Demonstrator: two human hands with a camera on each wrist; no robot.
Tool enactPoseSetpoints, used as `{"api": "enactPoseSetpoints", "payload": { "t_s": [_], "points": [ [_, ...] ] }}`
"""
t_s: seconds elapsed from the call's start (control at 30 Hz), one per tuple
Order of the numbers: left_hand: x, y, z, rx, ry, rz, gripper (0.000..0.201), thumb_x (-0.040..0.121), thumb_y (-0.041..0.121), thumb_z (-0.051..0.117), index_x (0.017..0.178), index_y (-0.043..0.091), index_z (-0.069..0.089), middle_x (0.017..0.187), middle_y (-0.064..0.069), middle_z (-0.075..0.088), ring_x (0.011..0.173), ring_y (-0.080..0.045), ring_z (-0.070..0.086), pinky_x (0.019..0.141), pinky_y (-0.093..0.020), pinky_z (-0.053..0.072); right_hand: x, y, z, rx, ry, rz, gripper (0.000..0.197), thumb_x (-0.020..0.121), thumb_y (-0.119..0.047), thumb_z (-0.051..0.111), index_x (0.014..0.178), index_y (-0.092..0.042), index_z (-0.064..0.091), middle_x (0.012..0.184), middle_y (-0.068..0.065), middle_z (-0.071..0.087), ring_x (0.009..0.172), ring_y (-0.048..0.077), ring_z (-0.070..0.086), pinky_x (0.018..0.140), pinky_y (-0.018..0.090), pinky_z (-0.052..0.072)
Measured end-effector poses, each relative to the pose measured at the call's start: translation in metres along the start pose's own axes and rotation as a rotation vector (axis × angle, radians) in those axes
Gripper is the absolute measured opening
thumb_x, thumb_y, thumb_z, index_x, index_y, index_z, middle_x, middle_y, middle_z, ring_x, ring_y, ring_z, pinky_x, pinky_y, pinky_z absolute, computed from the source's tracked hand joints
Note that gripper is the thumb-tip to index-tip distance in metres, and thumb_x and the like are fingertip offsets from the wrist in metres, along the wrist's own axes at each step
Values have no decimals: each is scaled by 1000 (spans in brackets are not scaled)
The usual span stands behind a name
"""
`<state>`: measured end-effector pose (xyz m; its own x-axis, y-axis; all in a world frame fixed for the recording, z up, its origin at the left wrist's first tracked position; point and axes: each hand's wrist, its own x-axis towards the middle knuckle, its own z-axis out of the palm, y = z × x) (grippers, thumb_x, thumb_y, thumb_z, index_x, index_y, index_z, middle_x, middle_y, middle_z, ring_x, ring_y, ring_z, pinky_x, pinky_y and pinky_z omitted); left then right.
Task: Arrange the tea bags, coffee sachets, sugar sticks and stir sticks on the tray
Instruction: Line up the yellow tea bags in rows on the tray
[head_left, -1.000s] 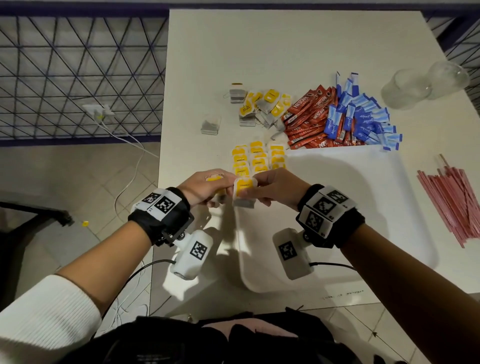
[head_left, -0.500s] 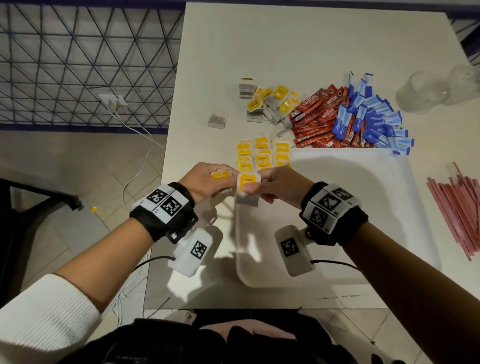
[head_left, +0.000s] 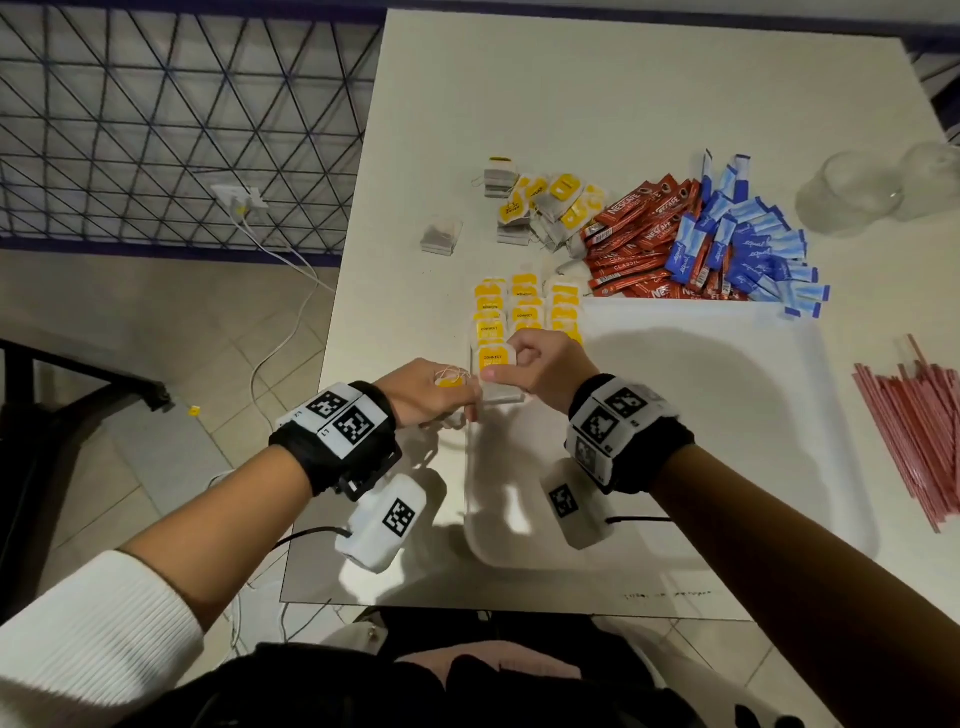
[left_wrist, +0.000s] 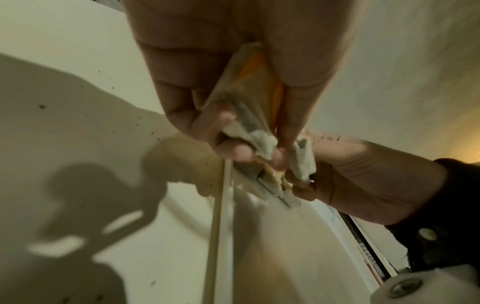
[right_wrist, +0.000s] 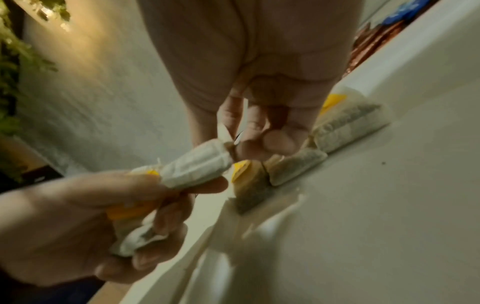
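Yellow-tagged tea bags (head_left: 524, 312) lie in three short rows at the far left corner of the white tray (head_left: 701, 441). My right hand (head_left: 498, 371) pinches one tea bag (head_left: 493, 361) at the near end of the left row, low over the tray. Beside it my left hand (head_left: 465, 408) grips a small bunch of tea bags (left_wrist: 249, 98), with a yellow tag and string across its back. In the right wrist view the pinched tea bag (right_wrist: 197, 164) spans between both hands. Loose tea bags (head_left: 545, 202), red coffee sachets (head_left: 634, 234), blue sugar sticks (head_left: 748, 244) and red stir sticks (head_left: 924, 415) lie on the table.
One lone tea bag (head_left: 441, 236) sits near the table's left edge. Two clear glasses (head_left: 857, 192) lie at the far right. The table's left edge drops to a tiled floor with a cable (head_left: 291, 322). Most of the tray surface is bare.
Both hands have moved a little away from me toward the rows. The right hand's tea bag has come down to the near end of the left row.
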<state>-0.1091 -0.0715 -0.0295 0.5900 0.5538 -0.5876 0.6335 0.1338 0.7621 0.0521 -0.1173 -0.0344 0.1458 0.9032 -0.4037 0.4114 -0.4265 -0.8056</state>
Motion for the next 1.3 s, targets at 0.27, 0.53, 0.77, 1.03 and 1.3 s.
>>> {"api": "enactPoseSetpoints", "payload": {
  "t_s": [0.27,0.53,0.77,1.03,1.3],
  "points": [
    [7,7,-1,111,107,-155,31,81,38,63,72,10,73,60,1,60,43,-8,45,45,-17,37,6,-2,3,-312,4,-10,32,80,-26,70,71,-9,45,60,-3,32,71,20,37,65,29,31],
    [10,3,-7,372,203,-140,37,74,45,72,99,17,66,95,-2,63,92,-18,57,80,-26,43,7,-4,5,-319,-1,34,49,74,-31,75,49,-21,34,52,-5,33,61,16,37,73,30,34],
    [14,8,-3,562,226,-199,42,71,61,66,89,26,51,89,3,55,86,-18,52,76,-27,40,8,-6,11,-364,125,3,26,74,-34,74,75,-17,55,68,-5,46,88,19,43,88,34,36],
    [22,8,-14,449,269,-182,35,75,49,68,99,24,60,111,-2,63,104,-23,57,92,-36,46,-12,6,13,-411,-16,-80,23,81,-7,65,85,-15,44,67,-6,41,75,19,46,65,24,32],
    [26,16,-17,362,328,-154,31,82,40,64,105,21,62,111,-5,63,104,-25,57,91,-33,46,-8,-2,20,-372,4,-81,15,84,1,54,98,3,59,70,0,44,77,22,45,59,23,32]
  ]
}}
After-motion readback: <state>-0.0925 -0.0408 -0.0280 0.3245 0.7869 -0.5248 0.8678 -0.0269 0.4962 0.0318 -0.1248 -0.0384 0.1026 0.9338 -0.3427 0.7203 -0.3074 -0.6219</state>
